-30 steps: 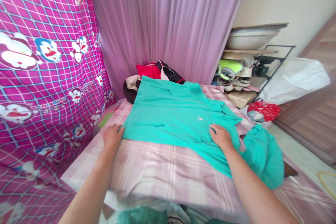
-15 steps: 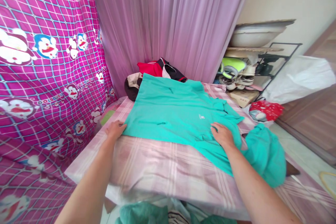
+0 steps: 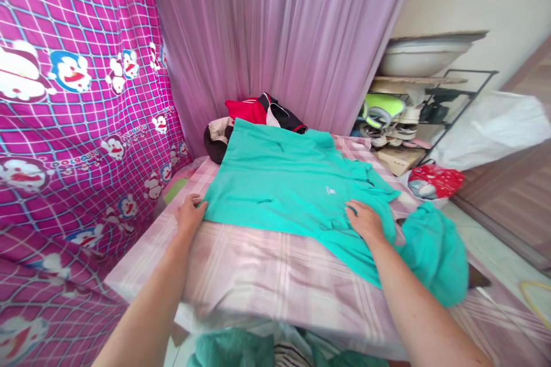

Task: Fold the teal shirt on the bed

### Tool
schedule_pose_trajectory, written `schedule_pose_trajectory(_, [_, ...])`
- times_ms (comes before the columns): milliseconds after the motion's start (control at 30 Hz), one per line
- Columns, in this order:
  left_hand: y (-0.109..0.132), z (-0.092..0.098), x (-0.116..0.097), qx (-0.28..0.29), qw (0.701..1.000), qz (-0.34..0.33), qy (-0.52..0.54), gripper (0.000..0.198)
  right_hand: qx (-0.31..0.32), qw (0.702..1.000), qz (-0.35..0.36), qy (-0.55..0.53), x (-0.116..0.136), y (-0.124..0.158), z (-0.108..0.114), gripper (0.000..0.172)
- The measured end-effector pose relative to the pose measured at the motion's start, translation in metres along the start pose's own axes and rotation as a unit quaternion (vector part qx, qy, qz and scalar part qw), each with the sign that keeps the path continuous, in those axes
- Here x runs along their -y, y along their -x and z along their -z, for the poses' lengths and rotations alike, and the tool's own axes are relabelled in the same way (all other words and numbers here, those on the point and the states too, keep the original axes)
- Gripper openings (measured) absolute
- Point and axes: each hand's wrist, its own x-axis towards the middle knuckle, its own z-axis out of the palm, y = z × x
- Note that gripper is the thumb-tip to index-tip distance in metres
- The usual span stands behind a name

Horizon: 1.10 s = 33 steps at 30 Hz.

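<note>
Pink checked tablecloth [image 3: 267,275] carries a teal cotton shirt [image 3: 284,183] (spread flat); left hand [image 3: 189,215] pinches its corner, right hand [image 3: 365,221] presses flat, fingers spread.

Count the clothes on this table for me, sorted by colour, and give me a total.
Teal: 2, the spread teal shirt under both hands and the bunched teal garment at its right.
Red, black and white: 1 heap, the pile of clothes behind.
Total: 3.

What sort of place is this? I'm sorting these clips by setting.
Probably a room at home used for laundry: a teal shirt spread on a checked cloth-covered table, a clothes pile behind, a shoe rack by curtains.
</note>
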Motion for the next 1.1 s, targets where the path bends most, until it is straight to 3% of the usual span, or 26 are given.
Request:
schedule_pose_trajectory(300, [-0.027,0.016,-0.001,0.104,0.994,0.014,-0.034,0.05,0.013,1.0,-0.012,0.011,0.005,0.001,0.005,0.041])
schedule_pose_trajectory(467, [-0.045,0.027,-0.008,0.165,0.985,0.014,-0.044,0.035,0.016,1.0,-0.014,0.002,0.005,0.001,0.006,0.041])
schedule_pose_trajectory(600, [-0.045,0.029,-0.012,0.2,0.979,0.013,-0.046,0.029,0.017,1.0,-0.016,-0.003,0.006,0.001,0.007,0.041])
schedule_pose_trajectory(733, [-0.036,0.029,-0.015,0.186,0.98,0.005,-0.066,0.033,0.019,1.0,-0.016,0.001,0.006,0.001,0.008,0.041])
schedule_pose_trajectory(933, [-0.023,0.027,-0.019,0.105,0.986,-0.012,-0.127,0.044,0.05,0.998,-0.025,0.041,0.014,0.003,0.014,0.044])
schedule_pose_trajectory(1100, [-0.016,0.022,-0.022,0.09,0.98,-0.015,-0.177,0.047,0.106,0.981,-0.114,0.112,0.026,0.009,0.026,0.056])
